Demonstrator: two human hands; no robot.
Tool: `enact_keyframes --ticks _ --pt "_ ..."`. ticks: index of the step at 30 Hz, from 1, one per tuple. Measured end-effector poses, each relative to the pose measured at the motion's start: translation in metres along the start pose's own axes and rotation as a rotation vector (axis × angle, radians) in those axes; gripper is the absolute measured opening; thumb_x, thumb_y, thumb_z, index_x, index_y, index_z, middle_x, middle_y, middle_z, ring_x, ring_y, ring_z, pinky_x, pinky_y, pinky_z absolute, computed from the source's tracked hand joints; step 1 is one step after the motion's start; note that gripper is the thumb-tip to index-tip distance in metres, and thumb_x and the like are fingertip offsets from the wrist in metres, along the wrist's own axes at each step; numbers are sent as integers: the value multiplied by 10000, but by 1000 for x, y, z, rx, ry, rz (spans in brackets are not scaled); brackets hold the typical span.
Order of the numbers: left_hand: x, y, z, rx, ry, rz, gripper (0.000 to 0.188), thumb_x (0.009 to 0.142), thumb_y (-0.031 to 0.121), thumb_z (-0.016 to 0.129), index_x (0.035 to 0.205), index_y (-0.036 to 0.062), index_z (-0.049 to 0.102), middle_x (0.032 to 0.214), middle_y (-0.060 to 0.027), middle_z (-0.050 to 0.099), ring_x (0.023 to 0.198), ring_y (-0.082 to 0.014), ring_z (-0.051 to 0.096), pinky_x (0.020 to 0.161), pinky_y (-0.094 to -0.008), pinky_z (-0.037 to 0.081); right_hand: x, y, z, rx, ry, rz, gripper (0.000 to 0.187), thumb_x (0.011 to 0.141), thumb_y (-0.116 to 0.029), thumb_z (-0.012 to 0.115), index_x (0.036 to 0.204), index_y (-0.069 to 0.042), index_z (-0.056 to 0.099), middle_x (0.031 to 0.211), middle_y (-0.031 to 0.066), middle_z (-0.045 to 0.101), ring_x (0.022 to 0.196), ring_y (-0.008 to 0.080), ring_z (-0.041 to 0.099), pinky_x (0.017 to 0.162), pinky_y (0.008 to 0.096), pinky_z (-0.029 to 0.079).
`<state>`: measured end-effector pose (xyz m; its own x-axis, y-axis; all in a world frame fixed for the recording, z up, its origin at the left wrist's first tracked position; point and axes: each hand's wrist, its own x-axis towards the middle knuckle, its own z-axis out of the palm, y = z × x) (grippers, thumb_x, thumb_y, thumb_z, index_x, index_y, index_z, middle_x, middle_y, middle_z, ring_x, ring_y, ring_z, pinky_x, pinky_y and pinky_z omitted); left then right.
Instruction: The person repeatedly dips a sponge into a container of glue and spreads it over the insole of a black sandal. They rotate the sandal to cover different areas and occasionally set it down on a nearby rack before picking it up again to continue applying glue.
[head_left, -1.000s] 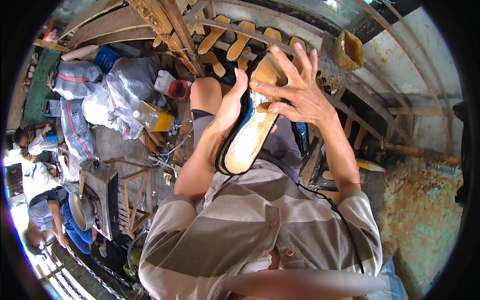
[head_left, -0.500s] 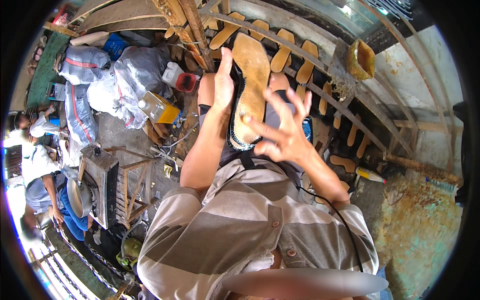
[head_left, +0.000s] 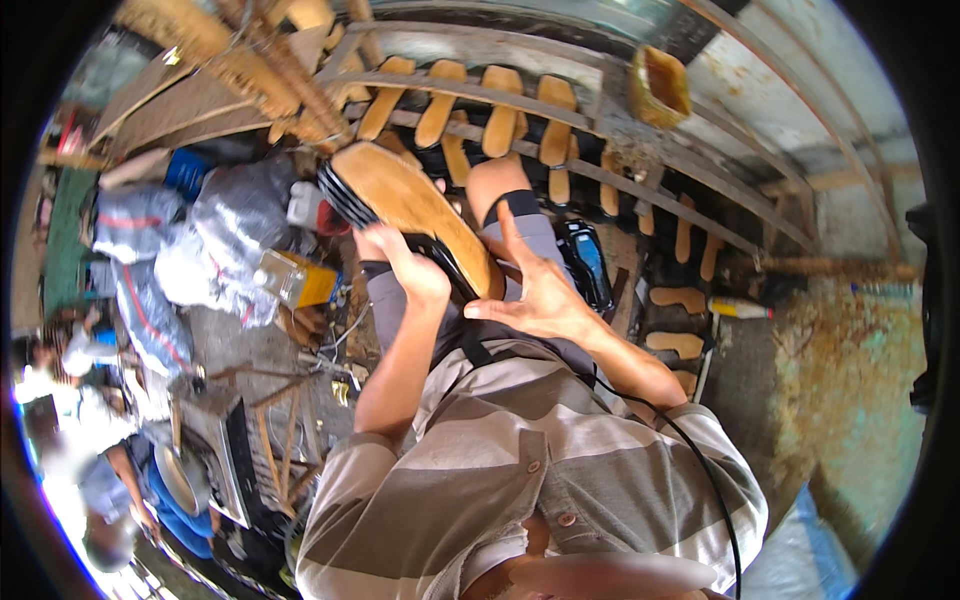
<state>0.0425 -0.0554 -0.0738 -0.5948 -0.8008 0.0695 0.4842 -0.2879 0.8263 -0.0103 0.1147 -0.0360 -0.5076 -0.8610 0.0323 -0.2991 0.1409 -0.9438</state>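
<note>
A sandal [head_left: 410, 200] with a tan sole facing up and black straps along its side lies tilted over my lap, its toe end toward the far left. My left hand [head_left: 412, 268] grips its left side near the straps; some of those fingers are hidden beneath it. My right hand [head_left: 535, 292] is open beside the heel end, thumb stretched to the left and fingers pointing away. Whether its palm touches the heel, I cannot tell. To the right of my knee lies a black shoe-like item with a blue inside [head_left: 588, 262].
Several tan soles [head_left: 500, 112] stand along wooden rack rails [head_left: 470, 92] ahead. A yellow-and-white bottle [head_left: 740, 308] lies at right. At left are plastic-wrapped sacks [head_left: 235, 225], a jug of yellow liquid [head_left: 298, 280] and a wooden stand [head_left: 275, 430]. Another person [head_left: 125, 470] sits at lower left.
The sandal has turned, its toe swinging left and its strap side coming into view. My right hand has moved from over the sole to beside the heel. The head view has shifted.
</note>
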Motion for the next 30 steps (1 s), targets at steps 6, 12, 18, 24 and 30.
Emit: enact_keyframes --ticks 6,12,18,24,30 --pt "-48 -66 -17 236 19 15 858 1034 701 255 1596 54 263 1550 -150 435 1356 -328 498 1125 -460 412 -47 16 -30 -114 0 172 1199 839 -190 844 1638 -53 -39 1408 258 590 1315 372 583 1150 423 417" --pt "-25 -23 -41 -64 138 -122 986 903 874 320 1531 117 386 1315 -115 603 1125 -338 643 858 -493 574 -100 112 -92 -342 243 516 1191 763 -212 846 1637 -15 62 1189 260 698 1066 370 707 973 386 530" --pt "-1 33 -88 -36 352 31 954 927 850 322 1516 107 436 1453 -89 550 1220 -331 603 956 -497 536 10 267 -151 -750 689 489 936 829 -244 760 1551 52 243 1151 370 644 1002 538 640 904 561 505" --pt "-12 43 -97 -19 426 72 904 958 815 304 1517 114 422 1490 -80 516 1190 -326 615 886 -492 571 100 319 -178 -746 382 833 814 925 -507 644 1476 44 408 1333 345 595 1274 499 552 1035 554 458" --pt "-18 32 -114 19 361 23 921 947 825 319 1510 104 424 1411 -90 570 1123 -330 642 863 -485 574 98 261 -153 -783 423 957 870 940 -566 625 1521 29 373 1477 354 458 1338 515 490 1065 560 452"
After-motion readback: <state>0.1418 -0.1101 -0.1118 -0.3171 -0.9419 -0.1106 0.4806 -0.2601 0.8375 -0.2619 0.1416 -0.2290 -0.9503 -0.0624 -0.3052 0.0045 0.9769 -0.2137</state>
